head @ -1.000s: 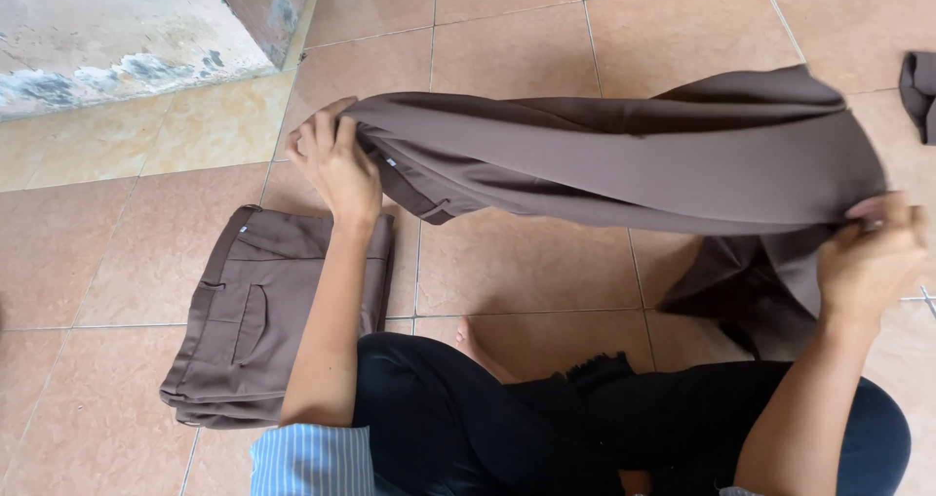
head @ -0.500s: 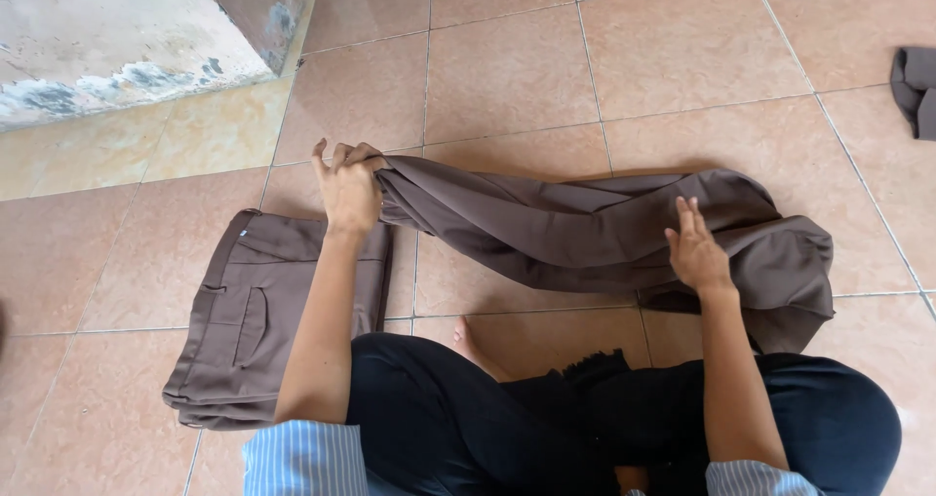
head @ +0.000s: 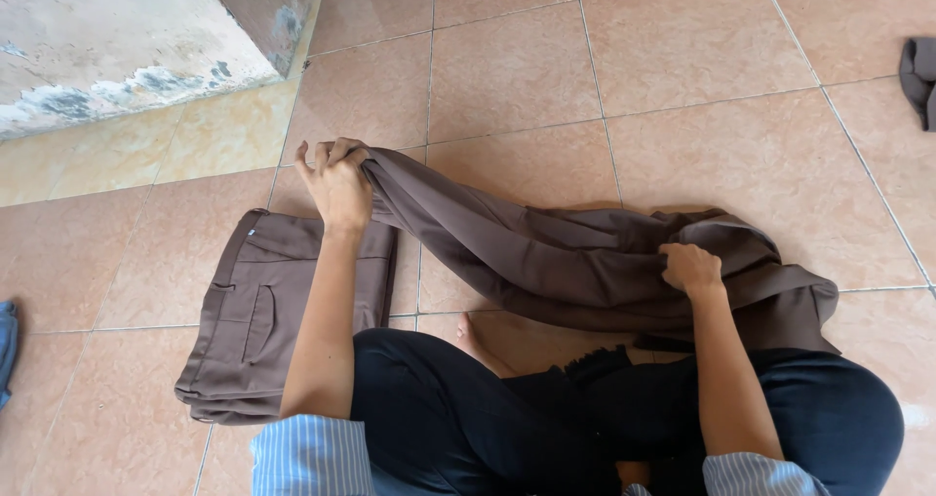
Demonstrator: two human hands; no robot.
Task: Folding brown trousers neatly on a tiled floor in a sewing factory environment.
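Note:
A pair of brown trousers (head: 575, 252) stretches across the tiled floor in front of my crossed legs, rumpled and partly lifted. My left hand (head: 336, 179) grips one end of them, raised a little above the floor. My right hand (head: 690, 267) clutches a bunch of the same fabric near the right side, low over my knee. A second brown garment, folded flat with a pocket showing (head: 263, 311), lies on the floor under my left forearm.
A raised concrete step with a worn painted edge (head: 127, 62) sits at the far left. A dark cloth (head: 919, 77) lies at the right edge. A bit of blue fabric (head: 6, 345) shows at the left edge. Pinkish tiles (head: 682, 86) stretch ahead.
The trousers came down from being held up and spread wide to lying bunched on the floor. My right hand moved left and down and now grips the fabric.

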